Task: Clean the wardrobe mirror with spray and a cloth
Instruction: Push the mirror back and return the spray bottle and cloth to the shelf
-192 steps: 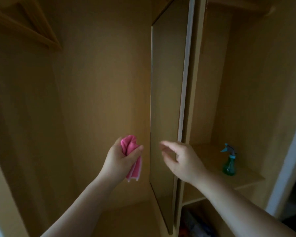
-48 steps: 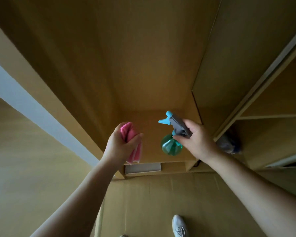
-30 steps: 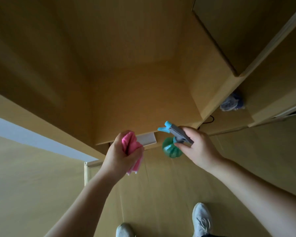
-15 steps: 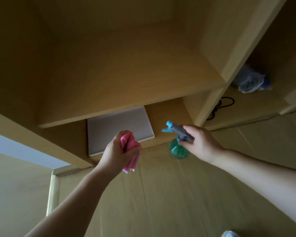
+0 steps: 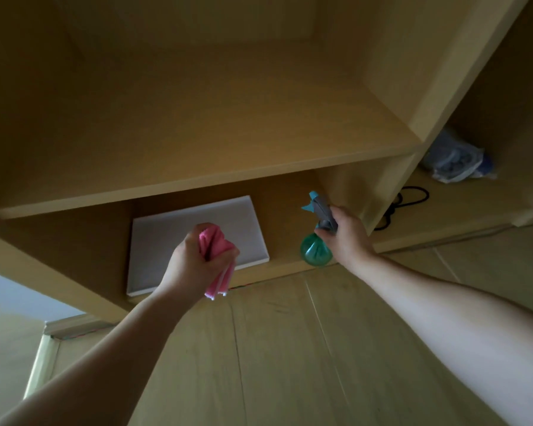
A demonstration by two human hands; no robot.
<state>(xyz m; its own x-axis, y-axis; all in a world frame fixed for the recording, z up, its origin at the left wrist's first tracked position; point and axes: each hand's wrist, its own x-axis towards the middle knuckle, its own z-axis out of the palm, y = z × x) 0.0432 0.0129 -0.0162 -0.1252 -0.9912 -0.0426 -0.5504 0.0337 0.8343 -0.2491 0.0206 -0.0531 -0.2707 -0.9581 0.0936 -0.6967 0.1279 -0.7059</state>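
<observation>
Cloth and sprayer both held; the mirror is out of view.
The left hand [image 5: 191, 267] clenches the soft, light pink cloth [image 5: 213, 241]. At its 3 o'clock, the right hand [image 5: 348, 238] grips the spray bottle [image 5: 315, 252] at the neck, probably the surest hold on smooth plastic.

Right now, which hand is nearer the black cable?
Right. The right hand, holding the spray bottle, is just left of the cable; the left hand, gripping the cloth, is farther left.
</observation>
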